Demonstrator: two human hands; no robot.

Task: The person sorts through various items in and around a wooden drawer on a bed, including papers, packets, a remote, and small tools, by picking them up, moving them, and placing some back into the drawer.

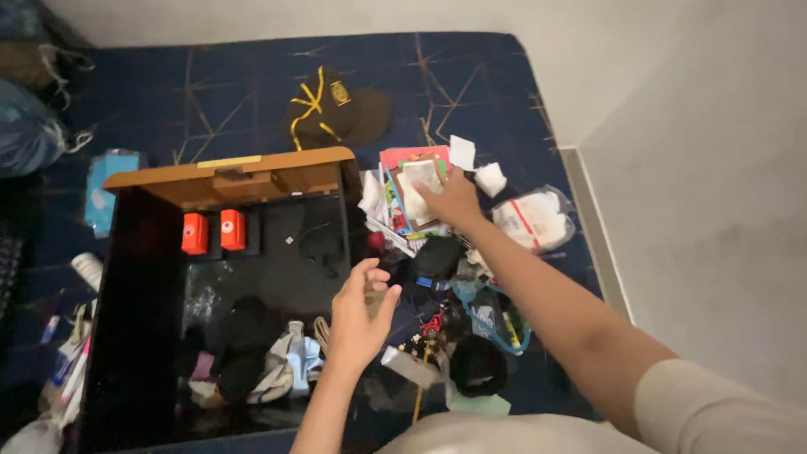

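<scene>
My right hand (454, 200) reaches out over a pile of papers and booklets (402, 195) on a dark blue patterned mattress (252, 92); its fingers pinch a pale card (420, 176) at the top of the pile. My left hand (360, 315) hovers nearer to me, fingers apart, with what looks like a small grey object (376, 301) against the palm. It is above the right edge of a dark wooden drawer (134, 319). Two orange boxes (213, 232) stand inside the drawer near its front.
A dark cap with yellow trim (328, 109) lies beyond the drawer. White wads (490, 178) and a clear bag (534, 219) sit right of the papers. Cloth, cords and small items (445, 336) litter the near side. Pale floor (714, 210) lies to the right.
</scene>
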